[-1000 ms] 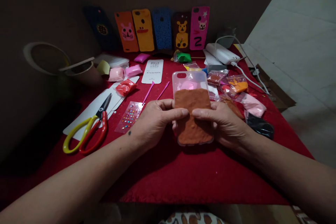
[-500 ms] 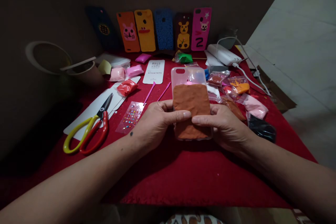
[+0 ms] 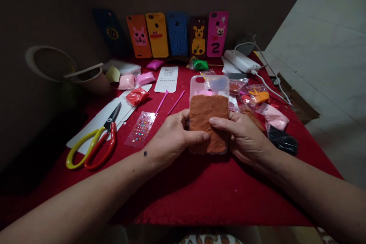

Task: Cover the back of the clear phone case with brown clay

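Note:
Between my hands, above the red cloth, is a clear phone case (image 3: pixel 197 82) tilted up towards me. A flattened sheet of brown clay (image 3: pixel 209 110) covers its lower part; the top, with the camera cutout, is bare and see-through. My left hand (image 3: pixel 180 132) grips the left edge, its thumb lying on the clay low down. My right hand (image 3: pixel 243 131) grips the right edge, with its thumb pressed on the clay near the middle. The other fingers are behind the case, mostly hidden.
Yellow-and-red-handled scissors (image 3: pixel 106 137) lie at left beside a gem sticker sheet (image 3: pixel 140 129). Pink plastic tools (image 3: pixel 162 102) lie behind it. Bagged clay, including pink (image 3: pixel 276 116) and black (image 3: pixel 283 140), sits at right. Decorated phone cases (image 3: pixel 157 34) lean on the wall near a white power bank (image 3: pixel 241 61).
My right thumb has slid up the clay, while my left thumb now rests a little lower. The case has shifted slightly to the right and down in view.

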The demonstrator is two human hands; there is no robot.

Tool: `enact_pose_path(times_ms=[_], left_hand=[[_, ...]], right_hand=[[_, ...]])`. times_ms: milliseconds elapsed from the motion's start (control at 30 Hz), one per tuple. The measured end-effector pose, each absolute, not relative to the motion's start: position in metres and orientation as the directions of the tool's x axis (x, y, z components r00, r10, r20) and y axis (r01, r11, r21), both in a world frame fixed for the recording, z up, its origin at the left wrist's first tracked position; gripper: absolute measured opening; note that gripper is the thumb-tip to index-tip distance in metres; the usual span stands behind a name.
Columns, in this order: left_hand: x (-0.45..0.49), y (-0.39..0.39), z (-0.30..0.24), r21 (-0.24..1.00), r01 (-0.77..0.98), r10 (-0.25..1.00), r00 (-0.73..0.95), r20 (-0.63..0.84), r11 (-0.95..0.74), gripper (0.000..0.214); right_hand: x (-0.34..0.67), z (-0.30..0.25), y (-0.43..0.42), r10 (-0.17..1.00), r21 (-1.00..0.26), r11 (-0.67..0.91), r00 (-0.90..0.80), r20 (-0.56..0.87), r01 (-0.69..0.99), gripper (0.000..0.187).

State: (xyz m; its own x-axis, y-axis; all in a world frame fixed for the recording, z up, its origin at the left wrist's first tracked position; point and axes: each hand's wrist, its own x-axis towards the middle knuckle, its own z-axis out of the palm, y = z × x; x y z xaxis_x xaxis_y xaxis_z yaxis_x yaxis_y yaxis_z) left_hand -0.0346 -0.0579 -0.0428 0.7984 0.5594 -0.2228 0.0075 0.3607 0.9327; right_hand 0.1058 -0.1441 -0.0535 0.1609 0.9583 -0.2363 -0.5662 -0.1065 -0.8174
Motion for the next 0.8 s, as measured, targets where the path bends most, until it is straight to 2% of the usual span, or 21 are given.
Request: enact_pose_path(times_ms=[200,367,533,800], left_hand=[[-0.034,-0.062,-0.042,0.939,-0.021,0.605,0.770,-0.203,0.342,0.044],[-0.033,-0.062,-0.042,0.953,-0.035,0.564,0.812,-0.147,0.299,0.047],[-0.036,-0.056,-0.046,0.950,-0.043,0.649,0.740,-0.177,0.308,0.027],[-0.037,-0.053,-0.047,0.950,-0.021,0.666,0.718,-0.202,0.311,0.017]], right_hand=[[0.104,-0.055,-0.145,0.944,-0.821,-0.125,0.189,-0.272,-0.557,0.019],[0.104,-0.055,-0.144,0.944,-0.860,-0.090,0.232,-0.234,-0.502,0.023],[0.105,-0.056,-0.145,0.943,-0.853,-0.085,0.234,-0.235,-0.515,0.021],[0.106,-0.057,-0.146,0.949,-0.847,-0.118,0.193,-0.251,-0.519,0.025]])
